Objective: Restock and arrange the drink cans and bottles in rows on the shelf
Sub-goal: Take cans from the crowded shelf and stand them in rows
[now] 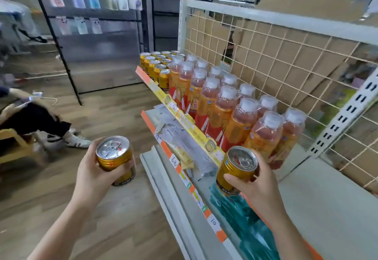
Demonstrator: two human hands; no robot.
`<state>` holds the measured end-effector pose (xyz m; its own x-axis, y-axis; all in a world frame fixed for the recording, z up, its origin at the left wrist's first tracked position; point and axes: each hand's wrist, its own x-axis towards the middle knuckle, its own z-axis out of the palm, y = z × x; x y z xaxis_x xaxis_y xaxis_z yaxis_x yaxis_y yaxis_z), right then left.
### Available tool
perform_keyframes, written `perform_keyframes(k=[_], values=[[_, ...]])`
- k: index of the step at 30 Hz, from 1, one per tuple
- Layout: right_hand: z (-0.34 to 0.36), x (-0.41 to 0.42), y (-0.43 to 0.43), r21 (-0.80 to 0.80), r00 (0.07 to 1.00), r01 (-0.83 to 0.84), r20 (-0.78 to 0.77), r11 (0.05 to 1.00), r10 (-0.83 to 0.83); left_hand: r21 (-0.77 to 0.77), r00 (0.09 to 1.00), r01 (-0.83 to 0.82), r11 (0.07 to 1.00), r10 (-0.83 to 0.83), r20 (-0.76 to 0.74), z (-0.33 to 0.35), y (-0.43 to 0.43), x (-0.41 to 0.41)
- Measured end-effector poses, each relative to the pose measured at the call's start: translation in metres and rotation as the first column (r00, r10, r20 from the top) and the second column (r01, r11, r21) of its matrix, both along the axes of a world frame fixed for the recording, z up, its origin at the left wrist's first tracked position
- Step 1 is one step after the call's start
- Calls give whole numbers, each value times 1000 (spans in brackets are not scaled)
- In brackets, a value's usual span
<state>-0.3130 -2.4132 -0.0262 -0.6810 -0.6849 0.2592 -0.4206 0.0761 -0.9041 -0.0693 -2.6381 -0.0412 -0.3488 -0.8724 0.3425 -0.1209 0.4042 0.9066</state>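
My left hand [96,176] grips a gold drink can [115,158] upright over the wooden floor, left of the shelf. My right hand [253,184] holds a second gold can [237,167] tilted, just in front of the top shelf's near end. On that shelf [184,119] stand rows of orange bottles with white caps [221,108]. Behind them, at the far end, sit rows of gold cans [158,68]. The shelf's near right part [327,198] is bare.
A wire grid back panel [286,55] and a white upright [345,112] bound the shelf. Lower shelves [184,178] with price tags hold clear and teal packets. A seated person's legs and shoes [75,139] lie on the floor at left. A black rack [61,51] stands beyond.
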Motion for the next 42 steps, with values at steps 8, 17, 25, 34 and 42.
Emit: perform_keyframes(k=[8, 17, 25, 34, 42], values=[[-2, -12, -127, 18, 983, -178, -45, 984, 179, 12, 996, -92, 996, 92, -19, -14, -86, 18], [-3, -34, -285, -53, 971, -237, 8, 970, 237, 5, 994, -107, 994, 107, -2, -5, -225, -13], [0, -53, -384, -39, 968, -250, -27, 967, 249, 7, 999, -50, 999, 50, 8, 4, -323, -46], [-2, -59, -479, -26, 994, -94, -61, 995, 92, 43, 996, 94, 995, -93, -9, -3, -448, -85], [13, -59, -560, -57, 981, 178, -67, 982, -182, 50, 935, 353, 934, -350, -54, 7, -575, -142]])
